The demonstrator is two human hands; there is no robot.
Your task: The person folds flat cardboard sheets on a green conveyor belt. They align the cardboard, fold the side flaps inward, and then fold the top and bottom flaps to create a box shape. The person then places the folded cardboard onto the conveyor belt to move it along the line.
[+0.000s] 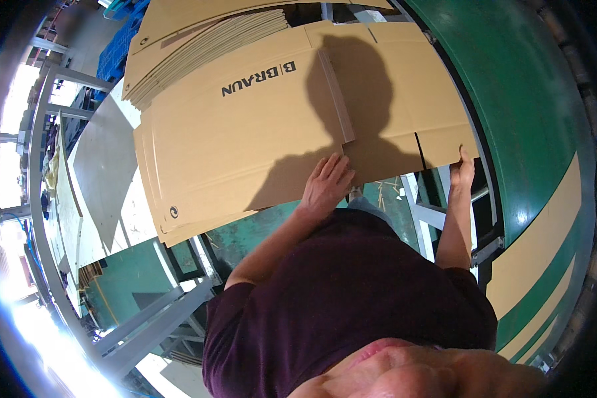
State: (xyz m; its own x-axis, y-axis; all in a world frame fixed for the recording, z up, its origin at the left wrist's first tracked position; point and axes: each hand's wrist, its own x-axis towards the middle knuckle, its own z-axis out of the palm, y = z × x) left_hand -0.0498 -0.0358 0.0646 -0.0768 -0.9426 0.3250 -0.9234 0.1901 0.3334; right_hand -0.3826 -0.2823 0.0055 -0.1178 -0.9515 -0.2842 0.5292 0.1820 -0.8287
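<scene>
A large flattened cardboard box [205,142], brown with dark print, lies across the stand in front of me. A reddish-brown strip [336,96] runs over its middle, and slots cut into its edges show on the right. My left hand [325,186] rests on the near edge of the cardboard, just below the strip, with its fingers stretched out. At the near right corner my right hand [463,167] grips the edge, thumb on top and the other fingers hidden underneath. My shadow falls over the right half of the box.
A stack of flattened boxes [205,56] lies behind. To the left stands a white tabletop [103,179] beside a grey metal frame [46,132]. A green surface with a dark edge [511,99] runs along the right. Metal legs [418,212] show under the cardboard.
</scene>
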